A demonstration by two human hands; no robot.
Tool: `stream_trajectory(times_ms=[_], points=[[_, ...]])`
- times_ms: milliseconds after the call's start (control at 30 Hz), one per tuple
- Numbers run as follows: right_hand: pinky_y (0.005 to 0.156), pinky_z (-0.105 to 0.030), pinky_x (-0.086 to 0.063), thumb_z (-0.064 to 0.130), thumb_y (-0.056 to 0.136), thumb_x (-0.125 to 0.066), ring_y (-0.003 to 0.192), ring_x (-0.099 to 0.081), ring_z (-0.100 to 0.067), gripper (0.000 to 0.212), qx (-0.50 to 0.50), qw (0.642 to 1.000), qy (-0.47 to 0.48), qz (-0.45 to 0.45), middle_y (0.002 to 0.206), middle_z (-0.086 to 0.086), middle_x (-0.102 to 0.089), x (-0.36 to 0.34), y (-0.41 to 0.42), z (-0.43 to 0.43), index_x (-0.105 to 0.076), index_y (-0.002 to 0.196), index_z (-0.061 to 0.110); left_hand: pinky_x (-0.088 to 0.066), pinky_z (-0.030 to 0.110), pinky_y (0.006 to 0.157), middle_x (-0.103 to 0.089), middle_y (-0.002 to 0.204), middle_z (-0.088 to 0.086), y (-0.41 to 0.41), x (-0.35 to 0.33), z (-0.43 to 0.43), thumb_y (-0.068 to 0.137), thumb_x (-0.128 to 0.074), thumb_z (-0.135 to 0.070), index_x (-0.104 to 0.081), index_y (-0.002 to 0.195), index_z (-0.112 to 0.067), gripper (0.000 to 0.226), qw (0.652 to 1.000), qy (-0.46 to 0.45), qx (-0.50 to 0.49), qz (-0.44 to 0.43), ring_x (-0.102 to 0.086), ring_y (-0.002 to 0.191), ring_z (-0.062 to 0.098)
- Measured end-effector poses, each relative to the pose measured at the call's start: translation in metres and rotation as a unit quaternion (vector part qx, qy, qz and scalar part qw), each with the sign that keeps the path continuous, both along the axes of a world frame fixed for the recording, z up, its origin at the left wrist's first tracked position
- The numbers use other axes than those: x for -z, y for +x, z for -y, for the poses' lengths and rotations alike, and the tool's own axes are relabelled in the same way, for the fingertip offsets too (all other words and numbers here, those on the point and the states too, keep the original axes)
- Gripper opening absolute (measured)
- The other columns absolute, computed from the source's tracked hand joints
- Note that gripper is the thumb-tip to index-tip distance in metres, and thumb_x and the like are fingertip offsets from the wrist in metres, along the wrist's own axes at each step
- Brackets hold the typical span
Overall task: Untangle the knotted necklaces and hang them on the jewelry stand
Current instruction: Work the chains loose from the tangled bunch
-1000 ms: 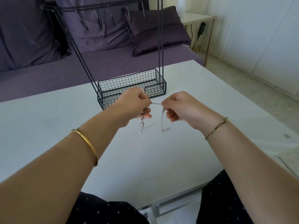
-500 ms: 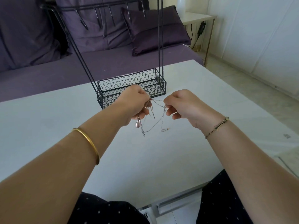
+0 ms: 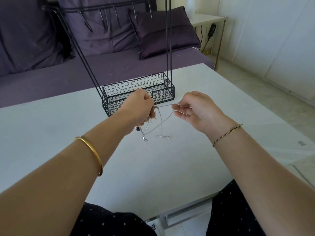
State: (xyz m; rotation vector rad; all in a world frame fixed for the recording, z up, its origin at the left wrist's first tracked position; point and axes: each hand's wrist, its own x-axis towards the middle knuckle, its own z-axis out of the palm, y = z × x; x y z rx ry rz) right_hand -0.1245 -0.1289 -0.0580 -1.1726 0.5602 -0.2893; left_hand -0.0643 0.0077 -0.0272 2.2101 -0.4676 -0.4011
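Wider apart now than half second ago: left hand (image 3: 141, 108) and right hand (image 3: 196, 109). One strand of necklaces (image 3: 160, 120) pulled out straight between them. Left: fingers curled round bunched tangle. Right: pinching strand end at fingertips, other fingers loose. Rest of chains and dark bead dangling at 6 o'clock from left hand, lowest ends reaching table (image 3: 153, 167). Jewelry stand (image 3: 163, 97) at 12 o'clock, just behind hands.

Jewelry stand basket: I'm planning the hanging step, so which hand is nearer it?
Left. The left hand, gripping the tangled necklaces, overlaps the basket front; the right hand, pinching a chain, is off beyond its right corner.
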Motion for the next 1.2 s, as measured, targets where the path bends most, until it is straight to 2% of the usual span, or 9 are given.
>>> stream_trajectory(times_ms=[200, 333, 433, 633, 767, 933, 1033, 1133, 1200], points=[[0.056, -0.030, -0.055, -0.007, 0.091, -0.037, 0.053, -0.046, -0.015, 0.022, 0.045, 0.998, 0.026, 0.035, 0.071, -0.008, -0.041, -0.001, 0.001, -0.002, -0.044, 0.075, 0.007, -0.028, 0.023, 0.040, -0.057, 0.060, 0.009, 0.003, 0.003, -0.003, 0.097, -0.030, -0.001, -0.041, 0.081, -0.010, 0.022, 1.000, -0.010, -0.012, -0.013, -0.037, 0.040, 0.013], [0.040, -0.018, -0.029, -0.007, 0.089, -0.037, 0.047, -0.029, -0.012, 0.024, 0.035, 0.999, 0.012, 0.015, 0.065, -0.003, -0.035, -0.001, 0.001, -0.001, -0.043, 0.074, 0.011, -0.031, 0.022, 0.037, -0.061, 0.064, 0.012, 0.006, 0.006, -0.004, 0.097, -0.027, 0.000, -0.039, 0.085, -0.012, 0.020, 0.999, -0.015, -0.032, -0.017, -0.044, 0.033, 0.011], [0.040, -0.019, -0.019, -0.004, 0.085, -0.045, 0.045, -0.027, -0.010, 0.017, -0.007, 0.993, -0.108, -0.043, 0.072, -0.005, -0.040, -0.001, -0.002, 0.002, -0.052, 0.081, 0.012, -0.035, 0.021, 0.035, -0.059, 0.071, 0.016, 0.008, 0.008, -0.003, 0.097, -0.024, 0.002, -0.039, 0.086, -0.012, 0.023, 0.998, -0.023, -0.053, -0.022, -0.049, 0.034, 0.012], [0.039, -0.013, -0.028, -0.002, 0.078, -0.066, 0.054, -0.040, -0.010, 0.017, -0.124, 0.919, -0.363, -0.096, 0.069, 0.003, -0.048, 0.003, -0.009, 0.004, -0.066, 0.090, 0.010, -0.048, 0.020, 0.038, -0.055, 0.081, 0.012, 0.015, 0.011, -0.007, 0.102, -0.027, -0.008, -0.044, 0.100, -0.008, 0.017, 0.994, -0.033, -0.105, -0.029, -0.057, 0.055, 0.016], [0.051, -0.025, -0.037, 0.007, 0.089, -0.055, 0.056, -0.046, -0.012, 0.014, -0.023, 0.860, -0.497, -0.114, 0.066, 0.007, -0.052, 0.018, -0.003, 0.010, -0.069, 0.088, 0.002, -0.045, 0.023, 0.040, -0.056, 0.083, 0.012, 0.020, 0.014, -0.011, 0.101, -0.027, -0.009, -0.045, 0.104, -0.007, 0.018, 0.993, -0.022, -0.111, -0.017, -0.056, 0.057, 0.017], [0.038, -0.018, -0.043, 0.012, 0.098, -0.042, 0.032, -0.037, -0.007, 0.022, 0.062, 0.989, -0.112, -0.073, 0.071, -0.006, -0.053, 0.004, 0.000, 0.011, -0.058, 0.084, 0.009, -0.039, 0.017, 0.034, -0.059, 0.085, 0.014, 0.018, 0.014, -0.013, 0.101, -0.026, -0.007, -0.042, 0.099, -0.008, 0.016, 0.993, -0.018, -0.116, -0.029, -0.056, 0.052, 0.016], [0.036, -0.014, -0.037, 0.019, 0.101, -0.040, 0.028, -0.031, -0.008, 0.027, 0.063, 0.994, 0.023, -0.083, 0.066, -0.006, -0.054, 0.000, 0.000, 0.012, -0.054, 0.079, 0.009, -0.037, 0.016, 0.032, -0.059, 0.088, 0.017, 0.014, 0.011, -0.013, 0.102, -0.027, -0.006, -0.041, 0.105, -0.007, 0.015, 0.990, -0.031, -0.127, -0.061, -0.059, 0.048, 0.018], [0.035, -0.011, -0.027, 0.018, 0.100, -0.036, 0.027, -0.027, -0.009, 0.028, 0.052, 0.992, 0.067, -0.092, 0.061, -0.007, -0.055, 0.001, -0.001, 0.011, -0.053, 0.079, 0.008, -0.038, 0.016, 0.030, -0.059, 0.085, 0.018, 0.010, 0.008, -0.010, 0.100, -0.026, 0.001, -0.041, 0.104, -0.004, 0.016, 0.987, -0.042, -0.127, -0.089, -0.057, 0.034, 0.015], [0.035, -0.010, -0.026, 0.012, 0.098, -0.033, 0.026, -0.027, -0.009, 0.027, 0.061, 0.990, 0.096, -0.085, 0.053, -0.007, -0.057, 0.001, -0.001, 0.012, -0.052, 0.079, 0.008, -0.044, 0.020, 0.031, -0.059, 0.082, 0.018, 0.009, 0.007, -0.008, 0.100, -0.026, 0.002, -0.042, 0.107, -0.003, 0.017, 0.985, -0.049, -0.131, -0.100, -0.060, 0.042, 0.018]])
